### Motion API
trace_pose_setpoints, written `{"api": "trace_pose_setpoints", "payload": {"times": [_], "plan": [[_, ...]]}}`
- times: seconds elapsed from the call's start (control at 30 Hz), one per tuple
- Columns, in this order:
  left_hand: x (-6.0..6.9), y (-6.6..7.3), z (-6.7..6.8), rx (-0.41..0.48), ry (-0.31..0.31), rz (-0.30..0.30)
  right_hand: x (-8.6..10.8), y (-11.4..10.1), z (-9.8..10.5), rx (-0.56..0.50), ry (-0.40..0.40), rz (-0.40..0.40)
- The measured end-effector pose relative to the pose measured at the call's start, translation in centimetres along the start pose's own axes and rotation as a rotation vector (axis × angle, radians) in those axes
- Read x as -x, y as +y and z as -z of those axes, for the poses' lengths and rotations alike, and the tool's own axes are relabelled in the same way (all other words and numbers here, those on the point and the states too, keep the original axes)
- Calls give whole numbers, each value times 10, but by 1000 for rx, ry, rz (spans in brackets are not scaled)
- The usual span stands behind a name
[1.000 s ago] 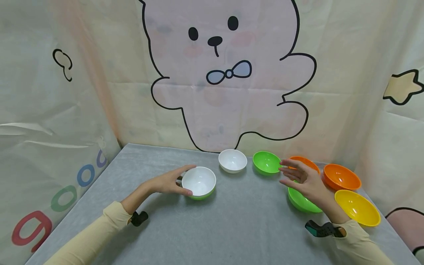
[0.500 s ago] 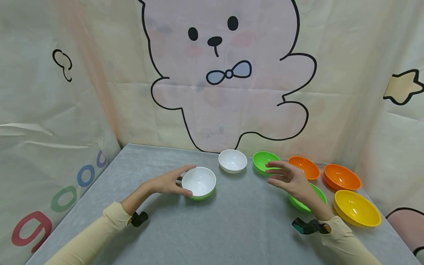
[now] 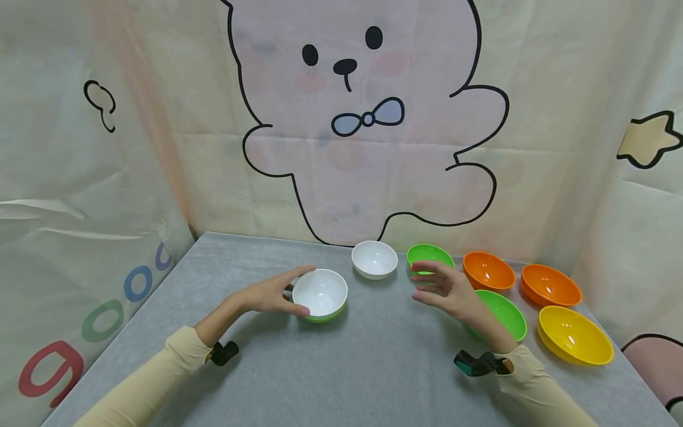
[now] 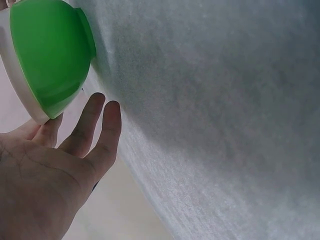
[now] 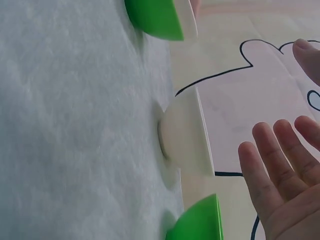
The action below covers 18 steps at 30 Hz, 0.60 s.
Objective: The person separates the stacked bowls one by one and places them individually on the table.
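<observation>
A white bowl [image 3: 322, 290] sits nested inside a green bowl [image 3: 322, 318] on the table. My left hand [image 3: 278, 295] holds this pair from the left, thumb at the near side of the rim and fingers at the far side. In the left wrist view, the green bowl [image 4: 52, 55] shows its underside and some fingers of the left hand [image 4: 55, 170] stand away from it. My right hand [image 3: 445, 290] hovers with fingers spread and nothing in them, in front of a second green bowl [image 3: 427, 254]. The right wrist view shows the right hand [image 5: 287, 187] apart from every bowl.
Another white bowl [image 3: 374, 259] stands at the back. At the right are two orange bowls, one nearer the middle [image 3: 488, 270] and one farther right [image 3: 552, 286], a yellow bowl [image 3: 576, 335], and a green bowl [image 3: 504, 314] partly behind the right forearm. A printed curtain [image 3: 213, 196] closes the back.
My right hand has moved left, away from the orange bowls and across the front of the back green bowl. The left hand and its nested bowls have stayed put.
</observation>
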<state>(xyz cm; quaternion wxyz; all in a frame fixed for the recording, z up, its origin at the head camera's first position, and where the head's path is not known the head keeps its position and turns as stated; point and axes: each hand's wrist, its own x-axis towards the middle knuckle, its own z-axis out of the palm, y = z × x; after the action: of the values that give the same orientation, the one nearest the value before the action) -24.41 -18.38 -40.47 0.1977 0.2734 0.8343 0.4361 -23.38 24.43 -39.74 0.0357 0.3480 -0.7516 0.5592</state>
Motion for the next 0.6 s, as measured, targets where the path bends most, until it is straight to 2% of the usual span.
{"api": "trace_pose_setpoints", "payload": {"times": [0.3,0.6], "plan": [[0,0,-1,0,7,-3,-7,3,-15,-61,-65,-20],[-1,-3,-1,18,7,-30,-21,2,-41,-109,-148,-23]]}}
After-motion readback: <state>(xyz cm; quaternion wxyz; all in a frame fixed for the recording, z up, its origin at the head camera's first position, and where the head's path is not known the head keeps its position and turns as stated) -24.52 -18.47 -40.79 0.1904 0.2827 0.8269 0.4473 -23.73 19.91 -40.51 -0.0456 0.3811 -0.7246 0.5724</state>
